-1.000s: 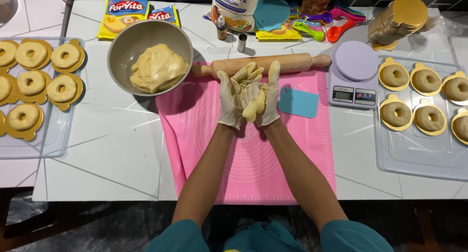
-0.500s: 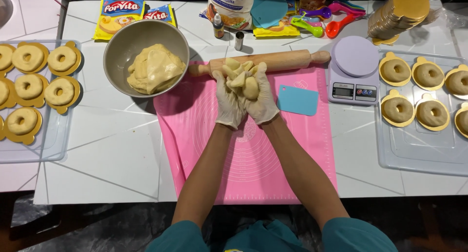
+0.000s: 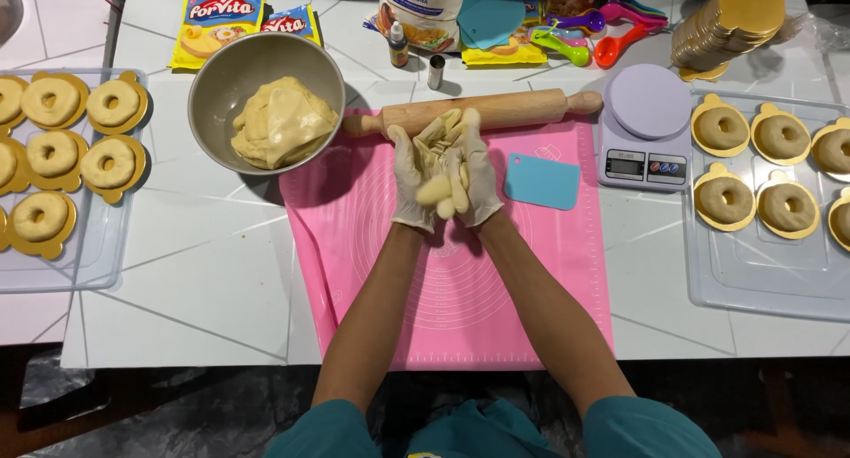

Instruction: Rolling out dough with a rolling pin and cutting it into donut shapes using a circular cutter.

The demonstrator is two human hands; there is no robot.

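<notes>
Two yellow packets (image 3: 243, 26) lie at the table's far edge behind your steel bowl (image 3: 266, 99). Your gloved left hand (image 3: 414, 179) and right hand (image 3: 474, 176) press together around a pale, soft dough piece (image 3: 436, 190) above the pink mat (image 3: 460, 272).

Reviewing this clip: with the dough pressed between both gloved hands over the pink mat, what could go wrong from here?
1. The dough piece sticks out below the left hand and right hand; it could slip out, though it would likely land on the pink mat.
2. The rolling pin lies loose just beyond the fingertips; a nudge might roll it toward the small bottles.
3. The blue scraper sits close to the right wrist and could get knocked.
</notes>
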